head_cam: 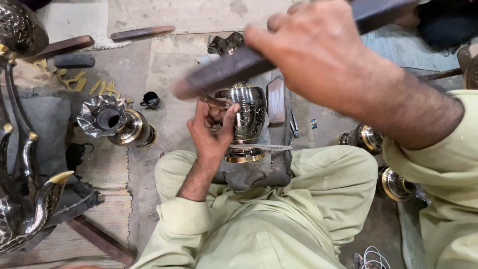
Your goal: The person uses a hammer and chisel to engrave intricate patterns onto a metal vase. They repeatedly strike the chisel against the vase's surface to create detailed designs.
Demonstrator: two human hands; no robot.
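Note:
A dark metal vase (247, 115) with gold bands and engraved flowers rests on a grey padded block (259, 172) between my legs, tied down with a white cord. My left hand (213, 130) is closed around a thin chisel (214, 101) whose tip presses on the vase's upper left side. My right hand (318, 52) is raised close to the camera, gripping a dark wooden mallet (224, 72) that is blurred above the chisel.
A fluted-mouth brass vase (115, 122) lies on the left floor. A small black cup (151, 100) stands beyond it. Large dark vessels (22, 149) crowd the left edge. More brass pieces (367, 138) sit at right. Wooden sticks (142, 33) lie at the back.

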